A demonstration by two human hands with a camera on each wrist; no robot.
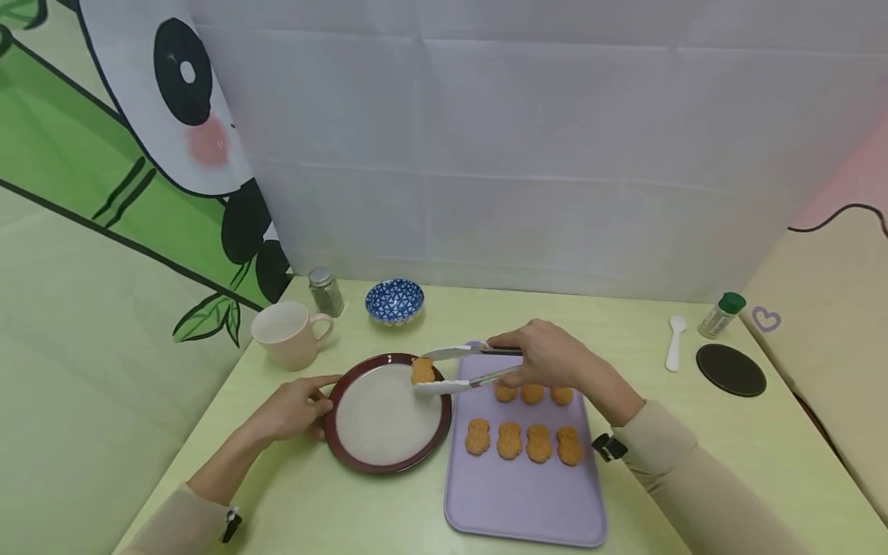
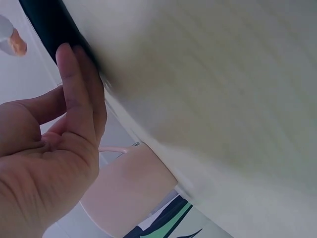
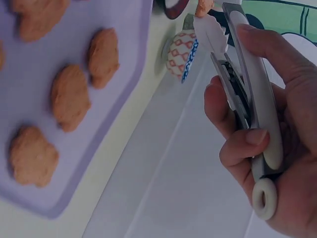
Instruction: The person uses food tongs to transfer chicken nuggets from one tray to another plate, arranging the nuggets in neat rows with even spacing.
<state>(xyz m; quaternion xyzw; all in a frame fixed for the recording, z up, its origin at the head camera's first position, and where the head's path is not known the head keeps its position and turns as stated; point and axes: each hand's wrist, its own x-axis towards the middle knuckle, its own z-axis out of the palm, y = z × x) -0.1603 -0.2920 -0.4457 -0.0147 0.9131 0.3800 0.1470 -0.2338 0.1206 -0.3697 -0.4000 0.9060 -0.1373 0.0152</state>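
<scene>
Maroon rims the plate [image 1: 387, 424]; loading it from the tray [image 1: 523, 505] on its right seems in hand. Right grip [image 1: 555, 356] clamps tongs [image 1: 444, 388] pinching a nugget [image 1: 422, 371] at the plate's far-right edge; left grip [image 1: 293, 410], fingers fairly straight, touches its left. Next likely calls for gentle release.

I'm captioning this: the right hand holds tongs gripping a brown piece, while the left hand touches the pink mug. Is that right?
Not the mug: the head view shows the left hand touching the plate's rim. The right hand does hold tongs gripping the brown piece.
</scene>
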